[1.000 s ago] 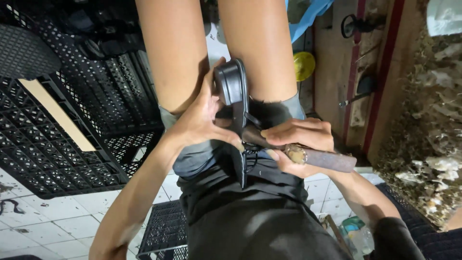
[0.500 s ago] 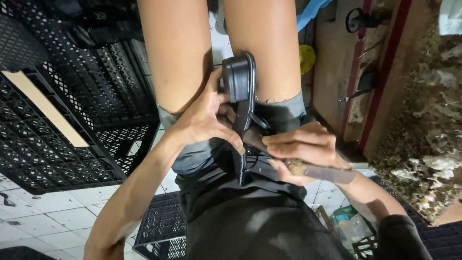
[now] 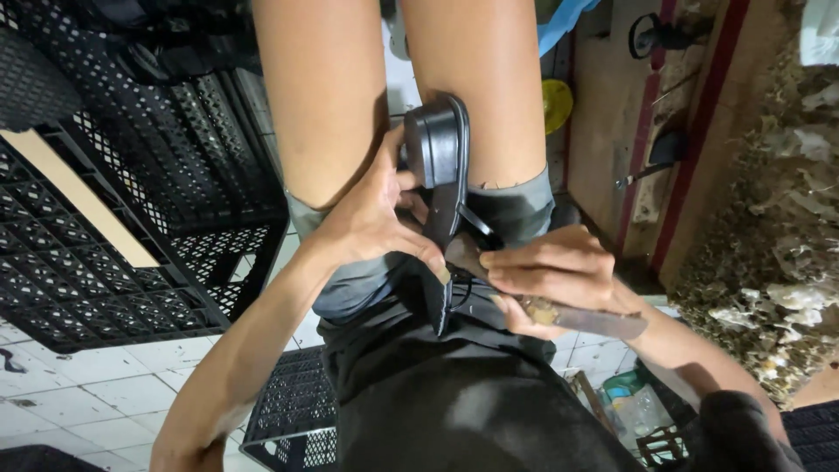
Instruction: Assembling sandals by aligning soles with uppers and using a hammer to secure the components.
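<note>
Sandal (image 3: pixel 440 157) raised slightly, knife (image 3: pixel 568 313) blade hidden

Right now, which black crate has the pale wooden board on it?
The big black crate at far left; the pale board lies across it. The small crate below carries none.

The person's left hand (image 3: pixel 376 218) and forearm are bare, with no sleeve, watch or ring to be seen. The right hand (image 3: pixel 551 271) is bare too, but its arm ends in a dark, close-fitting sleeve (image 3: pixel 743 428) near the lower right corner of the head view. Both legs are bare below the knee. The person wears grey shorts (image 3: pixel 350 288) with plain hems, and a black garment (image 3: pixel 454 402) of smooth, slightly shiny cloth covers the lap.
</note>
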